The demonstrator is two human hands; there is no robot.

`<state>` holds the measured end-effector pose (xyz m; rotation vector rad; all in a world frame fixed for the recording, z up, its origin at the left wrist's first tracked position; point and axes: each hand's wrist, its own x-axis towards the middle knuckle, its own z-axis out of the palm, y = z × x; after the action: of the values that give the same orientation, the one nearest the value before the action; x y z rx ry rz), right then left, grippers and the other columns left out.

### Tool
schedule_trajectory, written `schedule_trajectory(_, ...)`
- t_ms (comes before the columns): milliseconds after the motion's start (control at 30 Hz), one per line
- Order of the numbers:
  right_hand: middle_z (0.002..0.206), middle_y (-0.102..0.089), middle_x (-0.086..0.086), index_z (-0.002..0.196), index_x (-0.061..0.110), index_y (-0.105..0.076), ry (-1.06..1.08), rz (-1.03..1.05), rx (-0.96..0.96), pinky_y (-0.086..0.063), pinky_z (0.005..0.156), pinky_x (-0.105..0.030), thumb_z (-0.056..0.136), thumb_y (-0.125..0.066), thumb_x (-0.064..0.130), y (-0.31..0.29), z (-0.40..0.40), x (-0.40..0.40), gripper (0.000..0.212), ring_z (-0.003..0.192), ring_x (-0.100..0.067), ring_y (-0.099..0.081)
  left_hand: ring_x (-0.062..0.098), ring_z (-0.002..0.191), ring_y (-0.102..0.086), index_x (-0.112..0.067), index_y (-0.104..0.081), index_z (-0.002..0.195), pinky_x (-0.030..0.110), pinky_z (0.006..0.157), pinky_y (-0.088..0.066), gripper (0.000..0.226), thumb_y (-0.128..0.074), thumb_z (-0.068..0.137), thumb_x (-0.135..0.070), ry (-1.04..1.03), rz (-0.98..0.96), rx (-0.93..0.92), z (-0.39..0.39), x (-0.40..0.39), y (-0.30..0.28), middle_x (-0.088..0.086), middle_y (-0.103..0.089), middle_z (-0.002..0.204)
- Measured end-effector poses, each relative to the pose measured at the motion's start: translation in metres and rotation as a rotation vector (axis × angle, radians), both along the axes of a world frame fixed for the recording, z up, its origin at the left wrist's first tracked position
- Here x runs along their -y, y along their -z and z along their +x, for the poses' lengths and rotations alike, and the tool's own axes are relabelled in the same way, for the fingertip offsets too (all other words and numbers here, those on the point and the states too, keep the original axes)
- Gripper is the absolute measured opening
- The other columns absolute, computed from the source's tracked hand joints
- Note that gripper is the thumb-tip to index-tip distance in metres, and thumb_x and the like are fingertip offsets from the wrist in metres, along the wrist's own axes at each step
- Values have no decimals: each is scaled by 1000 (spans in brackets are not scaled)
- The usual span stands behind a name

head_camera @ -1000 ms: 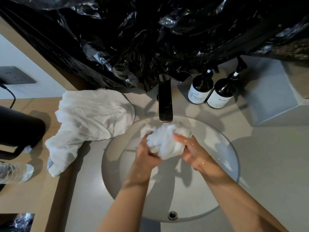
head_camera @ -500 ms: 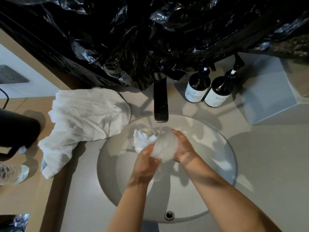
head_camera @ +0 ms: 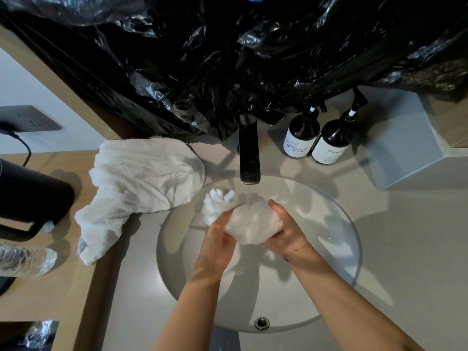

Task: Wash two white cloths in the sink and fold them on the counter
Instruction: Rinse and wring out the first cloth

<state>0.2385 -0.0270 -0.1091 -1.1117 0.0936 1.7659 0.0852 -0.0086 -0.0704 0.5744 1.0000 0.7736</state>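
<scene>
A bunched, wet white cloth (head_camera: pixel 249 222) is held over the round sink (head_camera: pixel 336 239), just below the dark faucet (head_camera: pixel 250 158). My left hand (head_camera: pixel 216 245) grips its left part, with a twisted end sticking out above my fingers. My right hand (head_camera: pixel 286 230) grips the rounded right part from the side. A second white cloth (head_camera: pixel 136 183) lies crumpled on the counter left of the sink, one end trailing toward the front.
Two dark pump bottles (head_camera: pixel 317 138) stand behind the sink on the right, beside a grey box (head_camera: pixel 402 148). Black plastic sheeting (head_camera: pixel 228 59) hangs over the back. A black appliance (head_camera: pixel 27 201) and a clear water bottle (head_camera: pixel 22 259) sit at the left.
The cloth has shifted between my hands: the bunch now bulges toward my right hand and a twisted end sticks out on the left. The view moved slightly.
</scene>
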Motion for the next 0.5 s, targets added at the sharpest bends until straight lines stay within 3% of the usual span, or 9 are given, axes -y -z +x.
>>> schedule_trajectory(100, 112, -65, -8, 124, 16, -62, 80, -72, 15, -53, 82, -35, 80, -70, 35, -6, 15, 17, 49, 103, -25, -63, 39, 126, -53, -3, -46, 140, 47, 101, -48, 51, -53, 97, -28, -42, -3, -16, 8, -4, -8, 26, -54, 136)
schedule_trajectory(200, 106, -68, -7, 122, 13, -64, 104, -73, 10, -50, 95, -42, 69, -81, 27, -8, 29, 37, 57, 105, -27, -63, 43, 125, -53, 2, -51, 134, 52, 106, -44, 59, -69, 89, -32, -39, -6, -43, 18, -7, -15, 30, -53, 135)
schedule_trajectory(300, 98, -61, -5, 120, 15, -55, 60, -58, 303, -43, 104, -42, 61, -87, 35, -24, 35, 47, 69, 102, -23, -58, 40, 120, -58, -4, -60, 128, 56, 108, -40, 54, -73, 85, -34, 27, 23, -84, 25, -6, -16, 27, -60, 128)
schedule_trajectory(367, 117, -55, -1, 136, 19, -41, 33, -5, 528, -43, 91, -28, 76, -79, 30, -38, 41, 50, 72, 106, -15, -53, 39, 114, -62, -12, -66, 122, 56, 106, -43, 40, -71, 87, -30, 84, 84, -128, 30, -7, -18, 23, -66, 120)
schedule_trajectory(433, 122, -57, -3, 136, 16, -47, -53, 66, 661, -45, 84, -24, 90, -64, 24, -53, 46, 48, 49, 101, -14, -58, 36, 111, -65, -15, -67, 119, 55, 105, -44, 33, -70, 88, -26, 126, 145, -152, 34, -9, -24, 19, -69, 116)
schedule_trajectory(500, 109, -65, -14, 114, 14, -63, -126, 124, 666, -49, 86, -31, 97, -51, 22, -68, 49, 45, 23, 98, -26, -62, 33, 111, -65, -18, -70, 116, 51, 104, -46, 27, -67, 89, -21, 164, 185, -145, 38, -13, -31, 15, -70, 116)
